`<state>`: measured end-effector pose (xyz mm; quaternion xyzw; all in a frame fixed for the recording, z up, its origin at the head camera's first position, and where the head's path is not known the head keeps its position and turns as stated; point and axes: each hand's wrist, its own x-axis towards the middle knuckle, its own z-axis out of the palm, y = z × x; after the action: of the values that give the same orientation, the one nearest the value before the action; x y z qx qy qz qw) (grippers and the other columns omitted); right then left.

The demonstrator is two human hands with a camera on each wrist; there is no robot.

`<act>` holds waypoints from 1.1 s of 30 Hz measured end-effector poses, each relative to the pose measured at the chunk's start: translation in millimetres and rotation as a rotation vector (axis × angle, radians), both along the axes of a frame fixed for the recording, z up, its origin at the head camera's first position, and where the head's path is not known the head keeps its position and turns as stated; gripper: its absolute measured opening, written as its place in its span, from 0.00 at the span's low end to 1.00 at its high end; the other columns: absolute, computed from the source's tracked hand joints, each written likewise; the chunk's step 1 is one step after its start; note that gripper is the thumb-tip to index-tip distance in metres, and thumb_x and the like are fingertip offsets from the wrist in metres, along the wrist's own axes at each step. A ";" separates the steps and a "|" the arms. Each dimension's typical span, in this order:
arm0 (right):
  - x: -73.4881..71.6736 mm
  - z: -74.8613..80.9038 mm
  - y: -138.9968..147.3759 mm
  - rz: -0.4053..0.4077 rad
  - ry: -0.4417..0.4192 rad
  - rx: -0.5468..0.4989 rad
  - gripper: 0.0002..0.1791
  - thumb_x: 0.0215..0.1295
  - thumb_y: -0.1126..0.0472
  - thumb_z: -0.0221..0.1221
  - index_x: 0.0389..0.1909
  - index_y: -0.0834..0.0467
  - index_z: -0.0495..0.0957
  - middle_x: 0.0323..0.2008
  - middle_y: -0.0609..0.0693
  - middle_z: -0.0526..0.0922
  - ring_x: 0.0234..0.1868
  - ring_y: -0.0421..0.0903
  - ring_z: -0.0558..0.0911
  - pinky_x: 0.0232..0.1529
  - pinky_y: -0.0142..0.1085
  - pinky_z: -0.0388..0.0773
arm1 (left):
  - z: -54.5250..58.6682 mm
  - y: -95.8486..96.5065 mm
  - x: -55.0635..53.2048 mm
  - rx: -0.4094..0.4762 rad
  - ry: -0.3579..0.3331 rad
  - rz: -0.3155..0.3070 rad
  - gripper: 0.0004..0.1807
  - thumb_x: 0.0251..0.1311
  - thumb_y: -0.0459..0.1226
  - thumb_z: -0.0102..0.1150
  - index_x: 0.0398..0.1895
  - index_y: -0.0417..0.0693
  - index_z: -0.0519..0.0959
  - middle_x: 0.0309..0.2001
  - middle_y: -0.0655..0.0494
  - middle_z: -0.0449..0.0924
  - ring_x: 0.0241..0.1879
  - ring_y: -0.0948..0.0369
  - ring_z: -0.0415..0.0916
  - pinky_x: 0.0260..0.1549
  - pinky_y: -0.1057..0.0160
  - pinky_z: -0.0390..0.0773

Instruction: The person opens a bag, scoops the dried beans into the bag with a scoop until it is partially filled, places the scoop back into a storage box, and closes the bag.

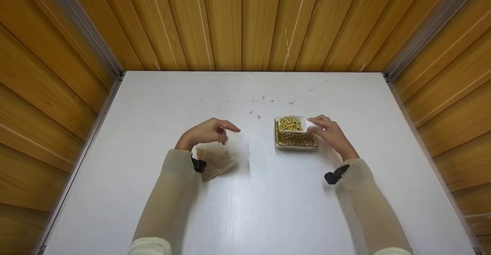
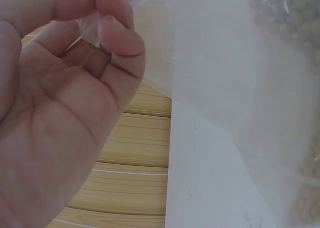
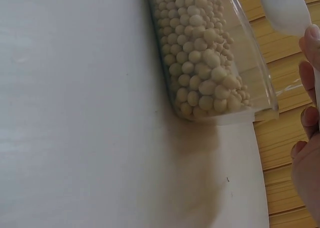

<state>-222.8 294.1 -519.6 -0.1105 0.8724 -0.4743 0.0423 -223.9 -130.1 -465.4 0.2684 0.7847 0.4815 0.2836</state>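
My left hand (image 1: pixel 209 133) pinches the top edge of a clear plastic bag (image 1: pixel 219 156) between thumb and fingers. Soybeans lie in the lower part of the bag, and the left wrist view shows its filmy side (image 2: pixel 215 82) close up. On the right, my right hand (image 1: pixel 333 135) grips the handle of a white scoop (image 1: pixel 304 124) heaped with soybeans (image 1: pixel 290 123). The scoop is held above a clear rectangular container (image 1: pixel 297 147), which holds many more soybeans (image 3: pixel 195 62). In the right wrist view the scoop (image 3: pixel 286 10) is partly cut off by the frame.
Both hands work over a white table (image 1: pixel 264 201). Small dark specks or marks (image 1: pixel 259 116) dot its surface beyond the hands. Wood-panelled walls (image 1: pixel 245 25) stand at the back and both sides. Black wrist cameras (image 1: pixel 334 176) sit at the sleeves.
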 end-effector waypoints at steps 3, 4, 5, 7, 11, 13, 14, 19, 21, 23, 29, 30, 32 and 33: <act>7.4 17.5 -9.7 0.010 -0.005 0.006 0.23 0.68 0.58 0.57 0.60 0.66 0.74 0.51 0.59 0.74 0.55 0.47 0.68 0.61 0.56 0.63 | 0.2 0.1 0.2 0.003 -0.002 -0.001 0.24 0.57 0.25 0.52 0.59 0.39 0.76 0.61 0.42 0.74 0.30 0.55 0.73 0.38 0.54 0.76; 10.1 23.6 -12.9 0.015 -0.006 0.015 0.23 0.68 0.59 0.56 0.60 0.67 0.73 0.51 0.60 0.73 0.55 0.48 0.68 0.60 0.56 0.64 | 0.2 0.4 0.2 0.001 -0.001 0.001 0.24 0.57 0.25 0.52 0.59 0.39 0.76 0.61 0.42 0.74 0.30 0.57 0.73 0.38 0.54 0.76; 9.9 24.7 -14.0 0.016 -0.013 0.012 0.23 0.68 0.59 0.56 0.60 0.67 0.73 0.52 0.61 0.73 0.55 0.49 0.68 0.60 0.56 0.63 | 0.2 0.2 0.4 0.002 0.001 -0.001 0.24 0.57 0.25 0.52 0.59 0.39 0.76 0.61 0.42 0.74 0.29 0.59 0.73 0.38 0.55 0.76; 9.3 25.4 -15.3 0.018 -0.018 0.004 0.24 0.68 0.58 0.56 0.60 0.67 0.73 0.52 0.60 0.73 0.54 0.49 0.68 0.60 0.54 0.64 | 0.1 0.2 0.3 0.004 0.000 -0.004 0.24 0.57 0.25 0.51 0.60 0.38 0.75 0.61 0.41 0.74 0.28 0.61 0.73 0.37 0.58 0.76; -0.4 8.9 -9.9 0.009 -0.010 -0.028 0.25 0.66 0.54 0.59 0.59 0.63 0.75 0.51 0.53 0.73 0.53 0.44 0.68 0.59 0.50 0.64 | 0.8 -0.1 0.0 0.012 -0.003 -0.014 0.25 0.58 0.24 0.50 0.61 0.37 0.74 0.62 0.40 0.72 0.27 0.62 0.73 0.36 0.62 0.74; -0.4 9.2 -11.1 0.012 0.004 -0.026 0.25 0.65 0.52 0.59 0.58 0.62 0.76 0.50 0.51 0.74 0.52 0.42 0.69 0.58 0.49 0.65 | 1.3 -0.1 -0.2 0.013 -0.007 -0.016 0.25 0.58 0.24 0.50 0.61 0.36 0.74 0.62 0.40 0.72 0.28 0.60 0.73 0.37 0.60 0.75; -0.4 9.6 -11.8 0.015 0.005 -0.029 0.25 0.65 0.53 0.59 0.58 0.63 0.76 0.50 0.51 0.74 0.52 0.42 0.69 0.58 0.50 0.65 | 1.4 -0.2 -0.2 0.013 -0.008 -0.015 0.24 0.58 0.24 0.50 0.61 0.37 0.74 0.62 0.40 0.72 0.29 0.59 0.74 0.38 0.58 0.75; 0.1 14.4 -18.0 0.021 -0.019 -0.036 0.23 0.66 0.56 0.59 0.59 0.63 0.76 0.51 0.53 0.74 0.53 0.43 0.69 0.61 0.52 0.64 | 2.0 -0.4 0.3 0.002 -0.006 -0.011 0.24 0.58 0.25 0.50 0.60 0.41 0.75 0.61 0.44 0.74 0.32 0.48 0.75 0.41 0.50 0.75; 2.2 19.5 -22.6 0.025 -0.035 -0.042 0.22 0.66 0.58 0.58 0.59 0.64 0.75 0.52 0.56 0.74 0.54 0.45 0.68 0.62 0.53 0.63 | 1.8 -0.4 0.4 0.001 -0.005 -0.011 0.24 0.58 0.25 0.50 0.60 0.41 0.75 0.61 0.44 0.74 0.33 0.46 0.74 0.41 0.48 0.75; 6.9 28.5 -28.4 0.036 -0.045 -0.044 0.22 0.67 0.60 0.57 0.59 0.66 0.75 0.52 0.59 0.73 0.54 0.46 0.68 0.63 0.53 0.62 | 1.2 -0.5 0.2 0.004 -0.002 -0.012 0.24 0.58 0.25 0.50 0.60 0.40 0.75 0.61 0.44 0.74 0.33 0.46 0.74 0.41 0.48 0.75; 19.4 50.0 -43.2 0.084 -0.024 -0.040 0.22 0.67 0.61 0.57 0.58 0.67 0.74 0.51 0.58 0.74 0.52 0.43 0.69 0.58 0.49 0.65 | -1.4 0.0 -1.6 0.000 0.007 -0.014 0.24 0.59 0.25 0.50 0.60 0.39 0.75 0.61 0.42 0.74 0.30 0.51 0.74 0.39 0.51 0.75; 19.9 51.1 -44.7 0.087 -0.025 -0.045 0.22 0.67 0.61 0.57 0.58 0.66 0.75 0.50 0.56 0.75 0.52 0.42 0.69 0.57 0.48 0.65 | -2.1 0.0 -2.2 -0.004 0.007 -0.013 0.24 0.59 0.25 0.50 0.60 0.40 0.75 0.60 0.42 0.74 0.30 0.53 0.74 0.39 0.52 0.75; 20.1 50.9 -46.5 0.097 -0.022 -0.052 0.21 0.67 0.60 0.58 0.58 0.65 0.75 0.48 0.51 0.75 0.51 0.40 0.69 0.56 0.46 0.65 | -2.7 0.1 -2.6 -0.006 0.005 -0.012 0.24 0.59 0.25 0.50 0.61 0.39 0.75 0.60 0.41 0.74 0.29 0.55 0.74 0.38 0.55 0.75; 19.8 50.7 -47.4 0.100 -0.029 -0.061 0.22 0.66 0.60 0.58 0.58 0.65 0.75 0.48 0.49 0.74 0.51 0.40 0.69 0.56 0.44 0.65 | -2.9 0.2 -2.7 -0.005 0.005 -0.012 0.24 0.59 0.24 0.50 0.61 0.38 0.74 0.60 0.40 0.74 0.29 0.56 0.74 0.37 0.56 0.75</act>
<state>-203.0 246.8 -468.9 -0.1481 0.8502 -0.4996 0.0753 -226.6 -129.9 -468.3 0.2736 0.7850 0.4769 0.2853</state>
